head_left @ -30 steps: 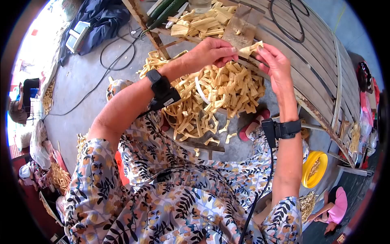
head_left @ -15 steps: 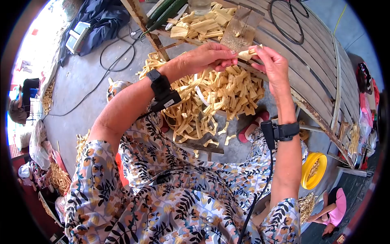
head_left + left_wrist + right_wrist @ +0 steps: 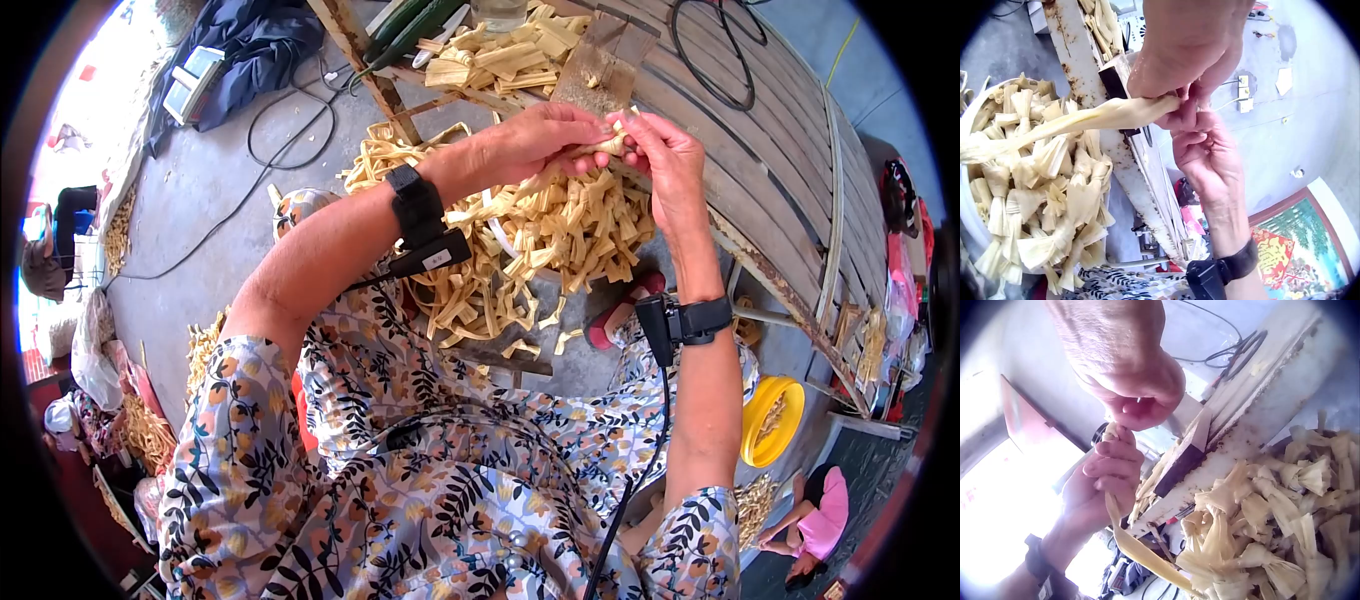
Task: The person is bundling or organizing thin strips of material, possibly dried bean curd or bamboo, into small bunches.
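Observation:
Both hands meet above a white basin (image 3: 497, 232) heaped with tied pale-yellow husk knots (image 3: 575, 225). My left hand (image 3: 575, 140) pinches one end of a long husk strip (image 3: 500, 205) that trails down and left over the heap. My right hand (image 3: 632, 140) pinches the same end with curled fingers, touching the left fingertips. From the left wrist, the left hand (image 3: 1179, 94) grips the strip (image 3: 1085, 122) just above the right hand (image 3: 1200, 144). In the right wrist view the right hand (image 3: 1132, 403) is on top, the left hand (image 3: 1110, 469) below, and the strip (image 3: 1138, 547) hangs down.
A slatted wooden table (image 3: 780, 150) runs behind the basin, with a wooden block (image 3: 600, 70) and a pile of folded husks (image 3: 500, 55) on it. Loose husks spill on the concrete floor (image 3: 470, 290). A yellow bowl (image 3: 772, 415) sits low right, a black cable (image 3: 280, 150) far left.
The right hand has moved left until its fingertips meet the left hand's. The husk end between them is now bunched tight, and the strip hangs lower over the heap.

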A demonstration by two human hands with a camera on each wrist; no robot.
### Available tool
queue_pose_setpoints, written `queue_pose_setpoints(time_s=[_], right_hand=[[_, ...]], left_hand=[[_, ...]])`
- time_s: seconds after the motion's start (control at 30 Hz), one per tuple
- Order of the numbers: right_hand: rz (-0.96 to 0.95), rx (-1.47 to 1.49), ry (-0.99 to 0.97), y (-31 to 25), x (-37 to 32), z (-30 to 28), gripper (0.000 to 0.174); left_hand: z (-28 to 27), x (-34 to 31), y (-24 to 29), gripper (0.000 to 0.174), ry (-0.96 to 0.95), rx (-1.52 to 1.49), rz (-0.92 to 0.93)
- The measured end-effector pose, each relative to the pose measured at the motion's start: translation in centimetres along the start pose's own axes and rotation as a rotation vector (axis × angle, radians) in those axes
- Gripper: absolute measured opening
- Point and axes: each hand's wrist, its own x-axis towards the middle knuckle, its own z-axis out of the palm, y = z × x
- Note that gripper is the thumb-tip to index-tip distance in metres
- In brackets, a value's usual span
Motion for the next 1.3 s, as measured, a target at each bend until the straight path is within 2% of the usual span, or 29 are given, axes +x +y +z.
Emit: queue_pose_setpoints(time_s=[0.03, 0.13, 0.33, 0.53, 0.67, 0.77, 0.8, 0.9, 0.97, 1.07, 1.17, 1.2, 1.3], right_hand=[[0.007, 0.000, 0.009, 0.0, 0.1, 0.0, 0.014], [-0.048, 0.012, -0.009, -0.1, 0.2, 0.4, 0.015], [-0.009, 0.107, 0.076, -0.9, 0.2, 0.5, 0.015], [0.091, 0.218, 0.083, -0.3, 0.5, 0.2, 0.016], [-0.073, 0.127, 0.129, -0.6, 1.1, -0.8, 0.021], [0.111, 0.156, 0.132, -1.3, 0.4, -0.3, 0.024], [0.202, 0.183, 0.069, -1.2, 0.5, -0.4, 0.026], [0.178, 0.049, -0.067, -1.0, 0.4, 0.2, 0.023], [0.105, 0.081, -0.044, 0.1, 0.6, 0.0, 0.022], [0.066, 0.130, 0.022, -0.5, 1.3, 0.0, 0.021], [0.105, 0.178, 0.190, -0.3, 2.8, -0.9, 0.017], [0.083, 0.232, 0.217, -0.1, 3.3, -1.0, 0.014], [0.037, 0.368, 0.292, 0.3, 4.9, -1.1, 0.014]], left_hand=[[0.4, -0.1, 0.1, 0.022, -0.003, -0.029, 0.008], [0.6, -0.2, 0.6, 0.022, -0.030, 0.156, 0.040], [1.2, 0.4, -0.1, 0.023, -0.034, 0.043, 0.057], [1.9, -0.4, 0.6, 0.024, 0.024, 0.338, 0.116], [1.5, -1.3, 2.0, 0.025, 0.014, 0.415, 0.112], [0.0, -0.8, 1.9, 0.026, 0.014, 0.401, 0.169], [0.1, -0.9, 1.9, 0.025, 0.016, 0.388, 0.170], [-0.2, -0.8, 1.7, 0.026, 0.016, 0.361, 0.162], [-0.4, -0.6, 1.8, 0.026, -0.001, 0.359, 0.139], [-0.7, -0.7, 2.7, 0.023, 0.039, 0.562, 0.101], [-3.5, 0.9, 2.3, 0.018, 0.051, 0.697, 0.154], [-3.4, 1.1, 2.6, 0.015, 0.134, 0.735, 0.156], [-4.0, 2.0, 4.1, 0.015, 0.194, 0.746, 0.260]])
